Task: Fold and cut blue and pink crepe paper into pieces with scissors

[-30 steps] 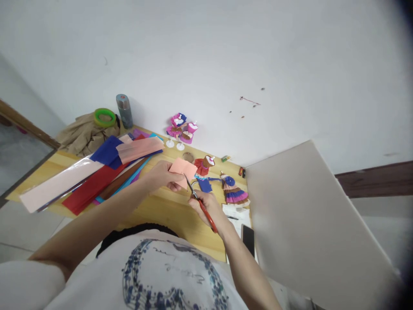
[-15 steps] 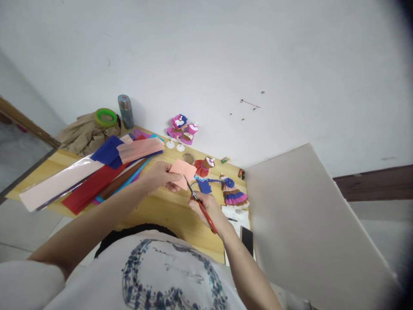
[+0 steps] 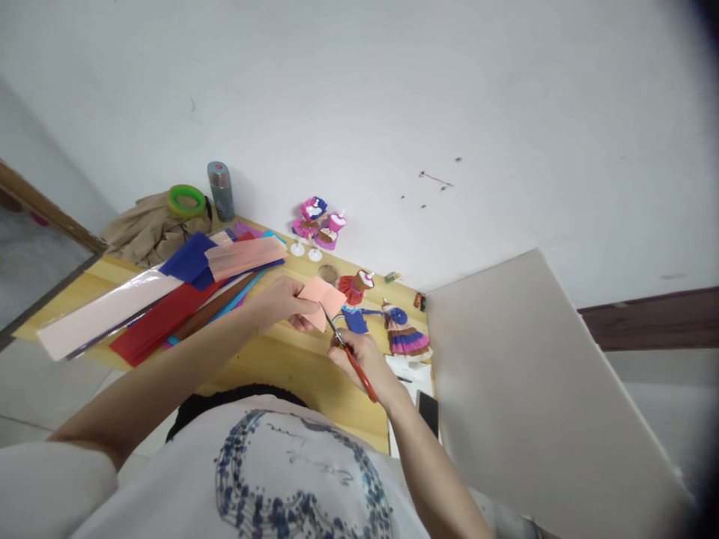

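My left hand (image 3: 285,301) pinches a folded piece of peach paper (image 3: 326,293) by its left edge, above the table. My right hand (image 3: 364,362) is wrapped around the red handles of a pair of scissors (image 3: 359,374). The blades point up and left and reach into the lower part of the paper, where a slit divides it. Just beyond the paper stands a small dress form in a red ruffled skirt (image 3: 353,290). A blue piece (image 3: 355,320) lies beside the scissors, and a doll-like figure in a layered skirt (image 3: 407,338) is farther right.
Strips of coloured paper (image 3: 151,322) cover the left of the wooden table (image 3: 264,367). Behind them are a green tape roll (image 3: 186,201), beige cloth (image 3: 140,236) and a flask (image 3: 221,191). A phone (image 3: 428,413) lies at right, beside an upright panel (image 3: 533,389).
The slit in the peach paper looks wider, with its right part spread farther from the left part. Both hands keep nearly the same place; the view has shifted slightly.
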{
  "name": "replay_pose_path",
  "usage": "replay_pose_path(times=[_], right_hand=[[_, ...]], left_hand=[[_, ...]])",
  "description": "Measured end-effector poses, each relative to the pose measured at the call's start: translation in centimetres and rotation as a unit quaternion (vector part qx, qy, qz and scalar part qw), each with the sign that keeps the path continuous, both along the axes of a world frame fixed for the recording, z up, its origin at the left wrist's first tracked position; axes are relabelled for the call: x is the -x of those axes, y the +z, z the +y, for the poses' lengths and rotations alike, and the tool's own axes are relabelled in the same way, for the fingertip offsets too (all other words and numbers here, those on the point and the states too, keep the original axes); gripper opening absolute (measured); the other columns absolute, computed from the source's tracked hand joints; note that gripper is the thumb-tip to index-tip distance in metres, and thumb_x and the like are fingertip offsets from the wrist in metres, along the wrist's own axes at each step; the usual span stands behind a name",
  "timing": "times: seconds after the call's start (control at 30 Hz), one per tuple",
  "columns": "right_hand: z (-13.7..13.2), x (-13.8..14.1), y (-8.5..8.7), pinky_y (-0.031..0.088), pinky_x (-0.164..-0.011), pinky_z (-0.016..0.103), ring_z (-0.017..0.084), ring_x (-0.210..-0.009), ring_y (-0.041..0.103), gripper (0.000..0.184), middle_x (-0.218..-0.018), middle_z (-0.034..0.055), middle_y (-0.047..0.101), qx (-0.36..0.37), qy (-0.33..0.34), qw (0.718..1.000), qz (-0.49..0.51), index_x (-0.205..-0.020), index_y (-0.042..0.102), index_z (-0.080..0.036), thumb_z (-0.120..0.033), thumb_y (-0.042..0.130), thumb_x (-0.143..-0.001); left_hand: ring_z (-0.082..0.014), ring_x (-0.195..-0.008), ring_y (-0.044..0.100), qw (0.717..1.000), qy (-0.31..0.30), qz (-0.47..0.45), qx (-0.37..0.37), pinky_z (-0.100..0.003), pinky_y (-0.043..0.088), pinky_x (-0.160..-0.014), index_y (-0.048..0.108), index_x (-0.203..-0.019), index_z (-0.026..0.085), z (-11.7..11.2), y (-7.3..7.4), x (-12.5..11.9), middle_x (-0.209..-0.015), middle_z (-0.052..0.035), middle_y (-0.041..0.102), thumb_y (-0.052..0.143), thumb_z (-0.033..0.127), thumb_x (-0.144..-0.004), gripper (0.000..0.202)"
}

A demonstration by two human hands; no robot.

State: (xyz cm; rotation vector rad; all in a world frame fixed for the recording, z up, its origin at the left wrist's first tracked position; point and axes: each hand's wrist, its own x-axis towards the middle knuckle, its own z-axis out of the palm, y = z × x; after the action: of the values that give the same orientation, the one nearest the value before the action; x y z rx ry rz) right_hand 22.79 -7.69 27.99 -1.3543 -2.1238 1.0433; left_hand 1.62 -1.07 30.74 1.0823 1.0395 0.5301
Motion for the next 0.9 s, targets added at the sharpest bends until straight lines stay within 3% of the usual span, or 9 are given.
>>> replay_pose_path(times=[0.2, 0.67, 0.9], right_hand=[[0.0, -0.4, -0.3, 0.033, -0.053, 0.025, 0.014, -0.051, 0.047, 0.045, -0.055, -0.0016, 0.047, -0.001, 0.012, 1.000, -0.012, -0.069, 0.054, -0.018, -0.057, 0.054, -0.091], [0.1, -0.8, -0.5, 0.033, -0.053, 0.025, 0.013, -0.052, 0.045, 0.044, -0.059, -0.0015, 0.047, 0.012, 0.029, 0.999, 0.014, -0.069, 0.055, -0.018, -0.055, 0.051, -0.093], [0.0, -0.5, -0.6, 0.032, -0.051, 0.025, 0.013, -0.052, 0.043, 0.049, -0.057, -0.0018, 0.045, 0.026, 0.014, 0.999, 0.028, -0.067, 0.053, -0.018, -0.061, 0.051, -0.091]], left_hand=[[-0.0145, -0.053, 0.067, 1.000, -0.020, -0.006, -0.002, -0.023, 0.056, -0.055, 0.075, -0.069, 0.010, 0.3, -0.9, 0.4, -0.065, -0.0088, 0.074, 0.073, 0.022, -0.067, 0.012], [-0.0134, -0.051, 0.065, 0.999, -0.023, -0.030, -0.011, -0.021, 0.052, -0.050, 0.074, -0.070, 0.012, 0.4, -1.1, 0.5, -0.063, -0.0077, 0.074, 0.075, 0.025, -0.066, 0.014], [-0.0140, -0.050, 0.065, 0.999, -0.023, -0.036, -0.010, -0.021, 0.052, -0.050, 0.074, -0.069, 0.012, 0.3, -1.3, 0.4, -0.062, -0.0069, 0.073, 0.076, 0.026, -0.065, 0.014]])
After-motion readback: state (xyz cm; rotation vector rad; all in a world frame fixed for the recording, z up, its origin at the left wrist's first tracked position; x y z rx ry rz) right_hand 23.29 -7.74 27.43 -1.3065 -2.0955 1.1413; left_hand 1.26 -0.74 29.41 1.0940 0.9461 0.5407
